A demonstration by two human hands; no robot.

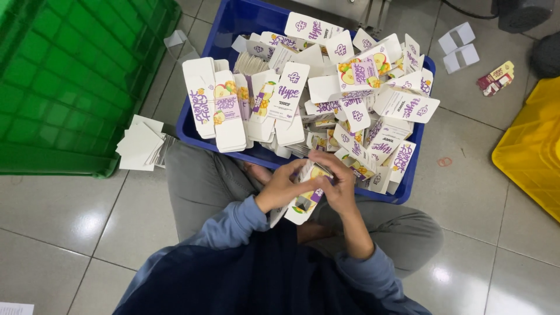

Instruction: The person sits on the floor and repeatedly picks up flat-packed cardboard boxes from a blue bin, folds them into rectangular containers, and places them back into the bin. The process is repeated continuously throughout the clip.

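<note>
Both hands closed on one flat carton blank (304, 201), white with purple and fruit print, held over the lap just short of the blue crate (227, 26).

Left hand (280, 188): fingers curled around the blank's left edge, thumb on top, clamped. Right hand (337, 182): fingers together, bent over the upper end, pinching a flap; fingertips partly hidden by the card, exact grip point cannot tell.

Judgement on handling: thin card, likely to crease off-line; best kept pinched close to the score, one hand steadying the body while the other works the flap.

Beyond the fingertips: crate heaped with loose blanks of the same kind, a neat upright stack (224, 111) at its near-left corner. Left of the left hand: small pile of plain white cards (140, 146) on the tiled floor, green crate (70, 76) past it. Far right: yellow crate (534, 151).
</note>
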